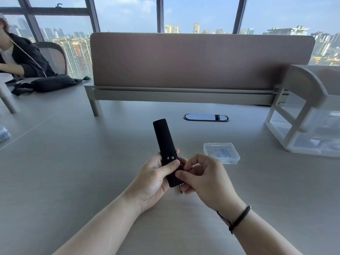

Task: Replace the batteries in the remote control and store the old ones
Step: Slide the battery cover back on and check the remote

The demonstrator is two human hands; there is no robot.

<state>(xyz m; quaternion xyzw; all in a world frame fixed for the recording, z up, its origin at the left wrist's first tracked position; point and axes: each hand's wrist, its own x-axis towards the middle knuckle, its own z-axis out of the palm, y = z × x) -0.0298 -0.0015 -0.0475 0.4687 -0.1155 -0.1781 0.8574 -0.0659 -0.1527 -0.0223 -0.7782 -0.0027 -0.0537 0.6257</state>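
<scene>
A slim black remote control (164, 139) is held above the table, its far end pointing away from me. My left hand (156, 179) grips its lower half, thumb across the face. My right hand (204, 178) pinches the remote's near end, where a dark piece, perhaps the back cover, sticks out by a small reddish object (181, 185); I cannot tell what that object is. A clear plastic box (221, 153) with a blue-printed label lies closed on the table to the right. No loose batteries are visible.
A brown desk divider (200, 59) stands across the back. An oval cable port (206, 117) sits in the grey table (92, 162). A white shelf rack with clear drawers (309, 126) is at the right. A person (20, 57) sits far left beside a black bag (53, 83).
</scene>
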